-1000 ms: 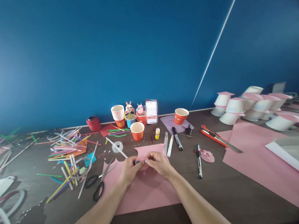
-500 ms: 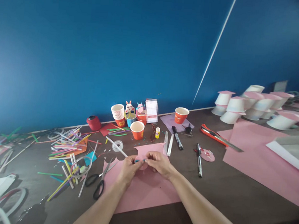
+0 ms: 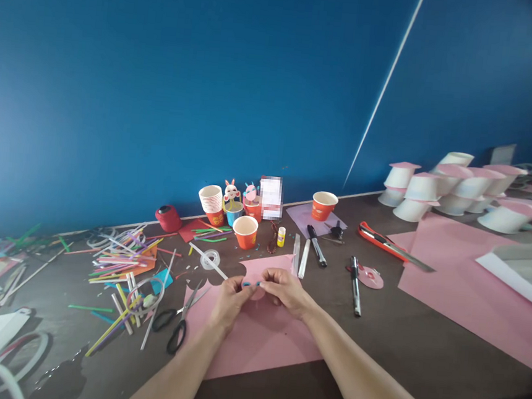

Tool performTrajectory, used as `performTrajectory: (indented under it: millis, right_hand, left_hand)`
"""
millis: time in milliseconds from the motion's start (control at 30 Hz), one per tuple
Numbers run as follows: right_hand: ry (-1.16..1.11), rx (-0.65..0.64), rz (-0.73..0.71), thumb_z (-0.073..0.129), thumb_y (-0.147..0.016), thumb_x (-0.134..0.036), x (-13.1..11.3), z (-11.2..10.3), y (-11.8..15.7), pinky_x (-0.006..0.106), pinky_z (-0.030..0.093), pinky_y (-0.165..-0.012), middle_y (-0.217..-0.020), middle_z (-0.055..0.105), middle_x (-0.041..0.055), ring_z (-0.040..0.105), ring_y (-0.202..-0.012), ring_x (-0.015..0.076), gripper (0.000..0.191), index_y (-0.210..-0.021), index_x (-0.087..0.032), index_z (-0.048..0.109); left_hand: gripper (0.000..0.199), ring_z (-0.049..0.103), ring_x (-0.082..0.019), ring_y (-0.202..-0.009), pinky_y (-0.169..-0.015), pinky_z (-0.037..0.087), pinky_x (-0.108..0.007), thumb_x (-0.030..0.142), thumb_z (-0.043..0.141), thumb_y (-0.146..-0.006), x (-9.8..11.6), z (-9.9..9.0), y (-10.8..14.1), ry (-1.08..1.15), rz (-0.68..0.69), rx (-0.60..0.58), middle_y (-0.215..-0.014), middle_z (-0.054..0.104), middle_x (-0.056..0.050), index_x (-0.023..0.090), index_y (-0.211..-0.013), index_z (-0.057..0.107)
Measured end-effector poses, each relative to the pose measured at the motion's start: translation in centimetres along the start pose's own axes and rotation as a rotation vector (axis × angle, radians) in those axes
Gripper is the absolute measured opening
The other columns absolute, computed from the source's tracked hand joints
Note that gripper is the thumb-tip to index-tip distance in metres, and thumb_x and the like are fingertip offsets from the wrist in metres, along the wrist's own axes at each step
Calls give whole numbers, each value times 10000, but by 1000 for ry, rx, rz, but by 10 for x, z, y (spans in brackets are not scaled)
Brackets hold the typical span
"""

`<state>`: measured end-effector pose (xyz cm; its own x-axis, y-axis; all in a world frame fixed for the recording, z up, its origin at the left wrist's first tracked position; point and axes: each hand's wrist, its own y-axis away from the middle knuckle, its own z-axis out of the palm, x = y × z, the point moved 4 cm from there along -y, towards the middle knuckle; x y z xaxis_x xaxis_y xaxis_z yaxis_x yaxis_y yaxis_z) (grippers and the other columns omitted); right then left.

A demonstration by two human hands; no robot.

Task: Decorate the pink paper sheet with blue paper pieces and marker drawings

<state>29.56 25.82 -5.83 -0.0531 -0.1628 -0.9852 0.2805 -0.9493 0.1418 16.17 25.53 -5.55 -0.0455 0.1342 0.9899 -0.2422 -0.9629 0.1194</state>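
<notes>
My left hand (image 3: 233, 297) and my right hand (image 3: 285, 289) meet over a pink sheet of paper (image 3: 263, 342) with scalloped cut-outs along its far edge. Between my fingertips is a small pink paper disc (image 3: 258, 294), with two small blue pieces on its upper part. Both hands are closed in a pinch at its edges, and the fingers hide part of it. A white straw (image 3: 211, 260) slants out from behind my left hand, passing beside a tape roll (image 3: 210, 258). Scissors (image 3: 181, 319) with black handles lie left of my left forearm, blades partly over the pink sheet.
Colourful straws (image 3: 125, 262) spread over the left side. Paper cups (image 3: 246, 232), a glue bottle (image 3: 281, 236) and red thread (image 3: 168, 217) stand along the back. Markers (image 3: 355, 285), a red utility knife (image 3: 383, 241) and stacked white cups (image 3: 412, 200) are to the right.
My fingers have shifted slightly on the pink disc, and both blue pieces show more clearly between them. Everything else stays where it was, apart from a slight camera shift.
</notes>
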Motion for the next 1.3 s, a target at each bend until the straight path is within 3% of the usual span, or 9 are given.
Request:
performTrajectory:
  millis: [600, 900, 1300]
  right_hand:
    - [68, -5, 18, 527, -678, -236, -3, 4, 2, 191, 212, -392, -469, 427, -71, 341, -392, 58, 79, -637, -186, 481]
    - [38, -24, 1, 545, -692, -293, 2, 3, -1, 193, 179, -379, -434, 363, -86, 293, -368, 54, 141, -643, -185, 468]
    - [2, -39, 3, 560, -685, -243, 0, 4, 1, 180, 202, -375, -463, 418, -73, 325, -382, 41, 105, -645, -171, 495]
  left_hand:
    - [245, 470, -90, -513, -509, 352, -193, 341, 672, -630, 3, 2, 1, -14, -11, 14, -566, 554, 0, 104, -630, 609]
    - [198, 434, -75, -485, -479, 316, -184, 297, 652, -624, -1, 2, 0, -1, -11, 9, -535, 509, 24, 117, -631, 570]
    - [250, 466, -92, -513, -502, 343, -191, 346, 652, -652, -2, 0, -1, -37, 20, 1, -564, 547, -2, 100, -655, 606]
